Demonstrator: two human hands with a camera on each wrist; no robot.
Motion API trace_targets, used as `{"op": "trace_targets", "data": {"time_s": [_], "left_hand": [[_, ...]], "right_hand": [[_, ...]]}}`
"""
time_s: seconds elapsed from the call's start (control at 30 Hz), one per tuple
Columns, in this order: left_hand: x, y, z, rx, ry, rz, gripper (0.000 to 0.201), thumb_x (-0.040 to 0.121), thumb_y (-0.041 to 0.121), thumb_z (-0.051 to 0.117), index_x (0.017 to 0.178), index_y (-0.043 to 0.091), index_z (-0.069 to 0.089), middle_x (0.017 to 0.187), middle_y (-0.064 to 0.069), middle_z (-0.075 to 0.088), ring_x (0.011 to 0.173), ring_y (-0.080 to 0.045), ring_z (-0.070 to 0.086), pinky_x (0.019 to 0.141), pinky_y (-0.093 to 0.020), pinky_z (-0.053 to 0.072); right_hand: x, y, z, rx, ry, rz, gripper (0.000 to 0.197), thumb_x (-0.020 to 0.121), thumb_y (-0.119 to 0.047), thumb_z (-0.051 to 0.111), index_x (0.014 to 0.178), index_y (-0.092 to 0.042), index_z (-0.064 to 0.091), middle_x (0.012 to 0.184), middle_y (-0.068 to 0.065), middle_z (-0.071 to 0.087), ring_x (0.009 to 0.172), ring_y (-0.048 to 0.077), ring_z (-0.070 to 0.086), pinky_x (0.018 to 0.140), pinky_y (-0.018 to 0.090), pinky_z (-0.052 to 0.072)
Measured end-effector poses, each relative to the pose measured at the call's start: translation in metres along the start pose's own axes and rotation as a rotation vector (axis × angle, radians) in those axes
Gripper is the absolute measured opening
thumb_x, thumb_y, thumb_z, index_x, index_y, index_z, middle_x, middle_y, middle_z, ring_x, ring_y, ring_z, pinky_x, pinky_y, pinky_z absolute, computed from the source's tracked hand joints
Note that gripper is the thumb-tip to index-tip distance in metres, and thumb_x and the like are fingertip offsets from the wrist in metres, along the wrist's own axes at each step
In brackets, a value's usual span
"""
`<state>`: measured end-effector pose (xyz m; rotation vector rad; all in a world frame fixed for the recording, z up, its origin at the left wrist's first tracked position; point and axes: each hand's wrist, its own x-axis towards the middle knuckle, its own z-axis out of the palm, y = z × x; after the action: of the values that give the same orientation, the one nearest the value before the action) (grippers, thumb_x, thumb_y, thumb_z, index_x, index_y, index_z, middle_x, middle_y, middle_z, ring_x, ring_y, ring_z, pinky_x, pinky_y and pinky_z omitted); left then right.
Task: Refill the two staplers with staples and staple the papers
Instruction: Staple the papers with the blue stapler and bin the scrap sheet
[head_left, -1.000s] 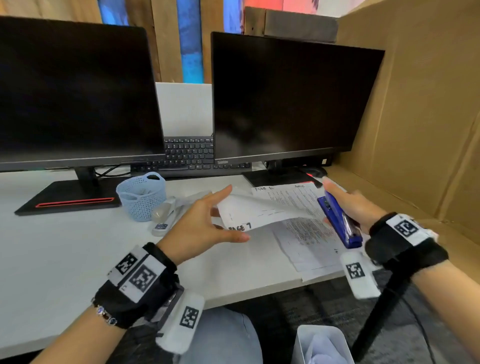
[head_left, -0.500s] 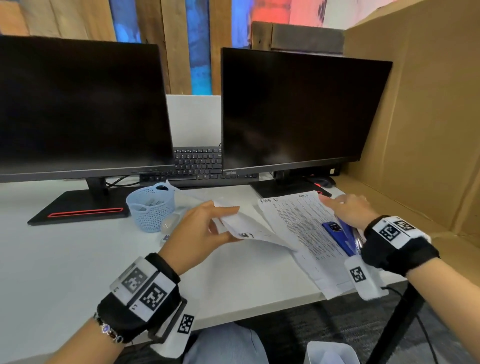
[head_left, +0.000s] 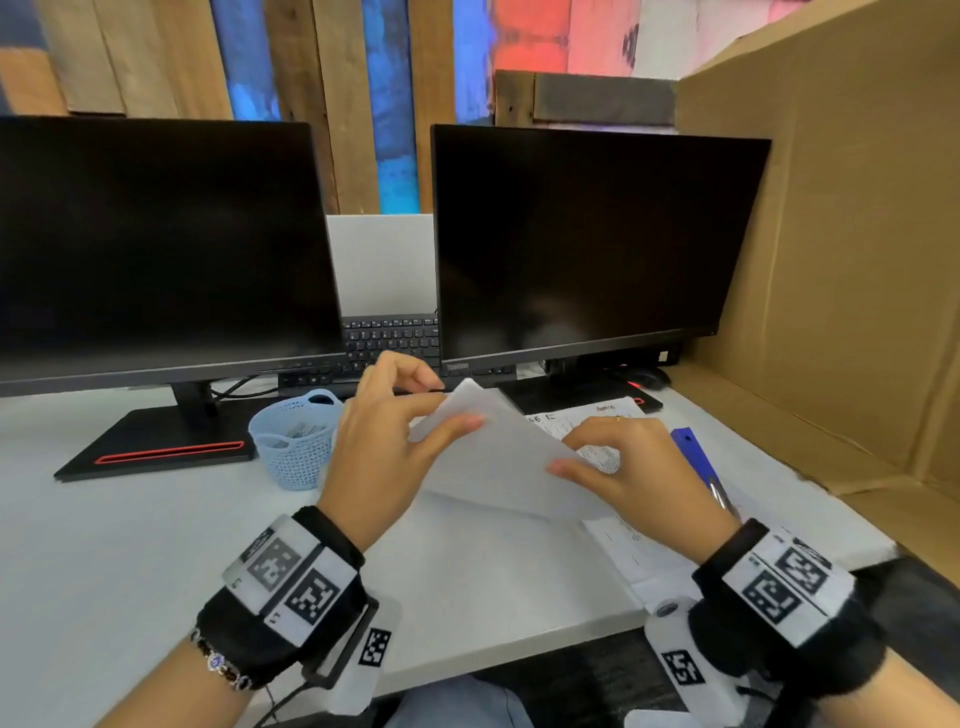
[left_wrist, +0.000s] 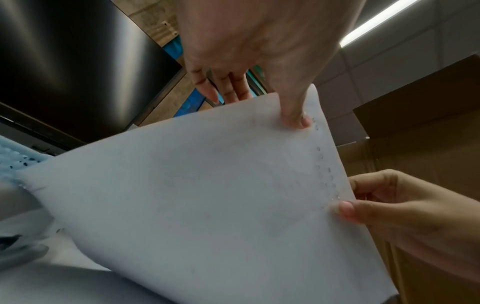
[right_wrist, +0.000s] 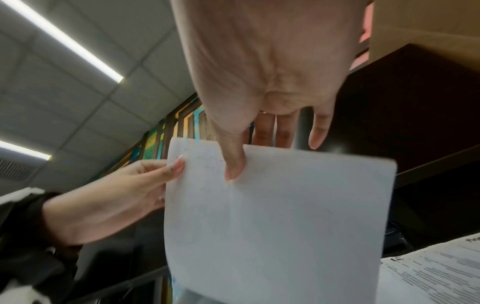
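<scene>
Left grip: the left hand (head_left: 387, 441) pinches the top corner of a loose sheet (head_left: 488, 457), thumb on the near face.
Right grip: the right hand (head_left: 631, 475) pinches the same sheet's right edge, thumb in front.
Sheet: lifted off the counter (head_left: 130, 519), tilted and bowed between both hands.
Other papers: a printed stack (head_left: 618, 540) lies flat under the right hand.
Stapler: the blue stapler (head_left: 693, 452) rests just beside the right hand, partly hidden.
Risk: opposite pulls could crease or tear the sheet; a dropped wrist may knock the stapler.
Room: the basket (head_left: 293, 439) and monitors crowd left and rear; the stack's corner overhangs the counter's front edge.
</scene>
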<state>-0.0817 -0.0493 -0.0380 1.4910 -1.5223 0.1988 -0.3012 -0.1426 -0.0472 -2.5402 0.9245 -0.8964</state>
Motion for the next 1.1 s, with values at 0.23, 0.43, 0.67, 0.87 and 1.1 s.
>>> {"op": "trace_targets", "data": {"time_s": [0.23,0.43,0.67,0.87,1.1], "left_hand": [[0.000,0.008,-0.004,-0.460,-0.127,-0.293,0.030,0.090,0.037,0.057,0.084,0.014,0.075,0.086,-0.001,0.076,0.073,-0.006,0.069,0.066,-0.022,0.053],[0.002,0.008,-0.002,-0.521,-0.124,-0.340,0.030,0.093,0.033,0.055,0.085,0.011,0.074,0.085,-0.003,0.076,0.070,-0.008,0.068,0.063,-0.021,0.052],[0.000,0.014,0.006,-0.591,-0.136,-0.334,0.028,0.093,0.030,0.057,0.082,0.009,0.073,0.076,0.001,0.073,0.066,-0.006,0.065,0.058,-0.018,0.050],[0.001,0.013,0.003,-0.559,-0.133,-0.314,0.028,0.093,0.032,0.056,0.084,0.013,0.074,0.081,-0.002,0.075,0.069,-0.007,0.067,0.061,-0.020,0.052],[-0.002,0.012,0.007,-0.484,-0.167,-0.261,0.033,0.092,0.040,0.058,0.086,0.011,0.073,0.087,-0.010,0.074,0.076,-0.023,0.069,0.071,-0.044,0.054]], "right_hand": [[0.003,-0.005,-0.013,0.095,0.005,0.039,0.026,0.083,-0.051,0.059,0.092,-0.028,0.070,0.093,-0.014,0.069,0.090,0.002,0.061,0.077,0.020,0.049],[0.006,-0.014,-0.022,0.126,-0.073,0.014,0.022,0.079,-0.041,0.072,0.097,-0.027,0.070,0.099,-0.014,0.069,0.093,0.001,0.061,0.073,0.013,0.047],[0.019,-0.025,-0.019,0.104,-0.013,-0.020,0.022,0.080,-0.040,0.074,0.088,-0.020,0.072,0.089,-0.009,0.071,0.087,0.006,0.064,0.074,0.019,0.050],[0.021,-0.026,-0.020,0.134,-0.089,0.007,0.026,0.086,-0.040,0.067,0.094,-0.017,0.075,0.089,-0.003,0.072,0.080,0.009,0.067,0.073,0.026,0.057],[0.023,-0.031,-0.014,0.204,-0.054,-0.022,0.022,0.082,-0.040,0.072,0.087,-0.019,0.074,0.086,-0.009,0.072,0.082,0.004,0.067,0.081,0.032,0.057]]}}
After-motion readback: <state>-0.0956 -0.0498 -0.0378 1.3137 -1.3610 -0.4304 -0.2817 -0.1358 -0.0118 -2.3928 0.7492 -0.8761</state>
